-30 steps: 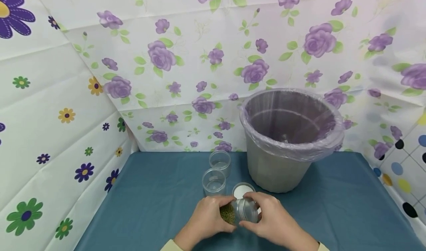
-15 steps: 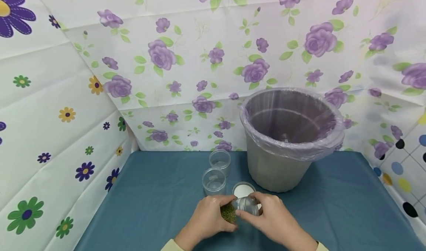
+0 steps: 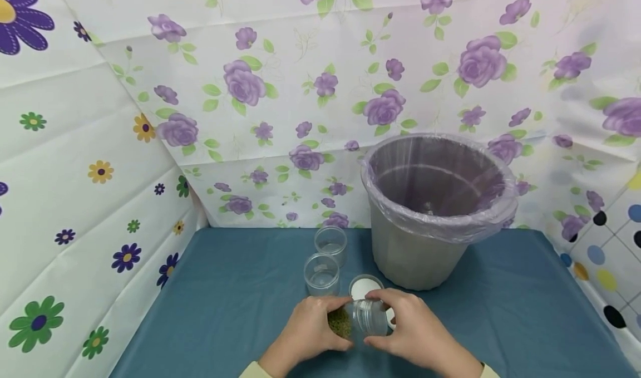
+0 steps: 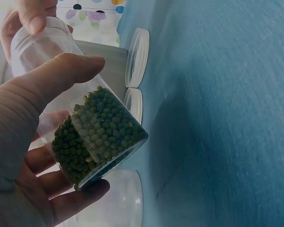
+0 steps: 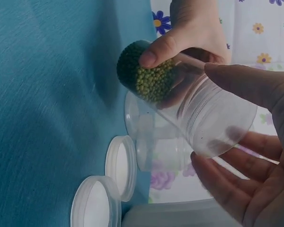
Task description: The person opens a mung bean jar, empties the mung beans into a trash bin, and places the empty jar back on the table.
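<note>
A clear plastic jar [image 4: 104,127] partly filled with small green beans is held tilted above the table. My left hand [image 3: 315,325] grips its bean-filled bottom end, thumb on one side and fingers on the other. At the opposite end, my right hand [image 3: 410,328] holds the clear, ridged lid [image 5: 222,118] between thumb and fingers. In the right wrist view the beans [image 5: 154,82] lie gathered at the bottom, partly covered by the left thumb.
Two clear open jars [image 3: 322,275] stand behind the left hand. A white-centred lid [image 3: 365,286] lies behind the held jar; another lid [image 5: 95,203] is beside it. A grey bin [image 3: 418,261] with a purple liner stands at the back right on the blue tablecloth [image 3: 235,289].
The right thumb and fingers have shifted round the lid, the thumb rising and then dropping lower again. The lid end tilted and came back level. The left hand stays almost still on the jar.
</note>
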Available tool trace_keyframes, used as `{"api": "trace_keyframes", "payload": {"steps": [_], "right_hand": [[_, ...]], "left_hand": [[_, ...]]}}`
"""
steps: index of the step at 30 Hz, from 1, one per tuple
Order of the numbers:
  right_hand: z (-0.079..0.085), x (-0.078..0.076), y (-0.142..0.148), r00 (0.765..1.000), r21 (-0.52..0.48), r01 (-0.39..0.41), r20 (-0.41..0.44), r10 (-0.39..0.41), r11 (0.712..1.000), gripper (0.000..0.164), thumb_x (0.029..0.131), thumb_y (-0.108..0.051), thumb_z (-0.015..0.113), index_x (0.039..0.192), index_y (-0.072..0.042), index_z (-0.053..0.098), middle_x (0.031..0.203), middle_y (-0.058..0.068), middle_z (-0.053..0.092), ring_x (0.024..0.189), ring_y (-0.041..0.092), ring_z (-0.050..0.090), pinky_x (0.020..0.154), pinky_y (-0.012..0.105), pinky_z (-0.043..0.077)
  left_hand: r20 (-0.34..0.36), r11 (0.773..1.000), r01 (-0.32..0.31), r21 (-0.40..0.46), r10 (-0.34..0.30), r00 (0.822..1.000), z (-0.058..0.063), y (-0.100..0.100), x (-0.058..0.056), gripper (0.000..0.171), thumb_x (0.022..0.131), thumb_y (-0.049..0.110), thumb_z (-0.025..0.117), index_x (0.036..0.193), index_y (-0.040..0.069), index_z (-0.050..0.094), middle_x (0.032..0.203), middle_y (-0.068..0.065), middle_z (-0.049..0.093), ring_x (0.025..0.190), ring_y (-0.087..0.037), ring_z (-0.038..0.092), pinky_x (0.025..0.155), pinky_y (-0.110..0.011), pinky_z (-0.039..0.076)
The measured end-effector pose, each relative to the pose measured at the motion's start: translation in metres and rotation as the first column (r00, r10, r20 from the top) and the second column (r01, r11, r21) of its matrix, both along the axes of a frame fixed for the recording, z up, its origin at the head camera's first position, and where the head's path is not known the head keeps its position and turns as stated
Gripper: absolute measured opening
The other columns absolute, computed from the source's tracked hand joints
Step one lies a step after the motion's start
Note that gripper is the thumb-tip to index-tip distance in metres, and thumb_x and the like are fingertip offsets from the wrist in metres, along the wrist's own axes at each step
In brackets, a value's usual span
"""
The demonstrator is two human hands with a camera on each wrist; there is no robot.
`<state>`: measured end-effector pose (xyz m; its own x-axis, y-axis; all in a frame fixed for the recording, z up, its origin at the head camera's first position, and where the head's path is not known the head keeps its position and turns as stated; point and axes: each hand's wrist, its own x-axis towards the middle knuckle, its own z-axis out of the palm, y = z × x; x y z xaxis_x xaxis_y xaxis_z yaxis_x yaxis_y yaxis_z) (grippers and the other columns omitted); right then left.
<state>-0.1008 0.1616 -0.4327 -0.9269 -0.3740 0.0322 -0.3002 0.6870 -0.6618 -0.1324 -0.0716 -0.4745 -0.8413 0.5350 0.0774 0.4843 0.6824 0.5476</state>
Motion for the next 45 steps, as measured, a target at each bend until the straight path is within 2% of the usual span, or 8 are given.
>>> {"api": "trace_keyframes", "payload": {"steps": [6, 12, 15, 23, 28, 31, 41, 45], "right_hand": [[-0.003, -0.002, 0.002, 1.000, -0.141, -0.002, 0.020, 0.005, 0.990, 0.068, 0.064, -0.045, 0.083, 0.122, -0.025, 0.054, 0.117, -0.007, 0.059, 0.100, 0.013, 0.062, 0.072, 0.016, 0.054], [-0.011, -0.006, 0.004, 0.992, -0.045, 0.117, -0.039, -0.119, 0.992, 0.071, 0.056, -0.068, 0.075, 0.113, -0.034, 0.053, 0.107, -0.017, 0.058, 0.095, 0.002, 0.057, 0.074, 0.022, 0.052], [-0.016, -0.008, 0.005, 0.984, -0.049, 0.173, -0.025, -0.174, 0.984, 0.073, 0.051, -0.069, 0.076, 0.112, -0.034, 0.055, 0.105, -0.016, 0.060, 0.089, 0.003, 0.056, 0.071, 0.024, 0.050], [-0.032, -0.017, 0.007, 0.984, -0.133, 0.141, 0.128, -0.124, 0.981, 0.078, 0.053, -0.043, 0.088, 0.121, -0.022, 0.058, 0.119, -0.001, 0.063, 0.099, 0.014, 0.060, 0.073, 0.028, 0.053], [-0.043, -0.019, 0.002, 0.985, -0.086, 0.104, 0.148, -0.090, 0.991, 0.077, 0.055, -0.019, 0.088, 0.125, -0.014, 0.057, 0.121, 0.004, 0.062, 0.098, 0.018, 0.060, 0.077, 0.036, 0.053], [-0.050, -0.019, -0.003, 0.986, -0.058, 0.085, 0.148, -0.075, 0.995, 0.077, 0.053, -0.013, 0.086, 0.125, -0.008, 0.057, 0.120, 0.006, 0.062, 0.097, 0.019, 0.061, 0.077, 0.036, 0.054], [-0.070, -0.021, -0.021, 0.993, -0.026, 0.066, 0.103, -0.063, 0.997, 0.072, 0.057, -0.029, 0.088, 0.120, -0.007, 0.060, 0.115, 0.008, 0.063, 0.094, 0.021, 0.063, 0.073, 0.035, 0.054], [-0.075, -0.021, -0.025, 0.991, 0.004, 0.080, 0.108, -0.080, 0.997, 0.074, 0.057, -0.036, 0.088, 0.119, -0.008, 0.061, 0.114, 0.006, 0.063, 0.094, 0.020, 0.062, 0.073, 0.035, 0.054]], "left_hand": [[0.016, 0.998, -0.041, 0.037, 0.041, 0.999, 0.002, -0.007, -0.003, 0.068, 0.061, 0.056, 0.080, 0.122, 0.046, 0.054, 0.116, 0.013, 0.065, 0.097, 0.000, 0.061, 0.078, -0.026, 0.054], [0.014, 0.992, -0.112, 0.054, 0.111, 0.994, 0.003, -0.019, -0.003, 0.075, 0.059, 0.068, 0.074, 0.125, 0.038, 0.056, 0.120, 0.014, 0.063, 0.103, -0.006, 0.062, 0.081, -0.029, 0.054], [0.006, 0.989, -0.130, 0.072, 0.130, 0.991, 0.004, -0.024, -0.004, 0.078, 0.060, 0.069, 0.072, 0.128, 0.034, 0.055, 0.121, 0.011, 0.063, 0.106, -0.010, 0.062, 0.083, -0.032, 0.054], [0.034, 0.971, -0.201, 0.127, 0.198, 0.980, 0.004, -0.036, -0.004, 0.078, 0.059, 0.063, 0.077, 0.128, 0.032, 0.056, 0.110, 0.015, 0.065, 0.096, -0.005, 0.063, 0.073, -0.024, 0.053], [0.042, 0.966, -0.219, 0.140, 0.215, 0.976, 0.006, -0.041, -0.005, 0.082, 0.058, 0.070, 0.072, 0.128, 0.030, 0.056, 0.109, 0.014, 0.066, 0.094, -0.005, 0.063, 0.072, -0.023, 0.053], [0.045, 0.966, -0.223, 0.133, 0.219, 0.975, 0.006, -0.041, -0.005, 0.082, 0.058, 0.073, 0.070, 0.128, 0.033, 0.055, 0.110, 0.015, 0.065, 0.095, -0.004, 0.063, 0.073, -0.023, 0.053], [0.050, 0.963, -0.221, 0.152, 0.216, 0.975, 0.010, -0.040, -0.006, 0.081, 0.060, 0.063, 0.076, 0.129, 0.025, 0.057, 0.110, 0.015, 0.066, 0.096, -0.004, 0.064, 0.075, -0.025, 0.054], [0.046, 0.963, -0.222, 0.151, 0.217, 0.975, 0.009, -0.041, -0.005, 0.082, 0.060, 0.067, 0.073, 0.129, 0.027, 0.056, 0.109, 0.015, 0.066, 0.096, -0.004, 0.064, 0.076, -0.025, 0.054]]}}
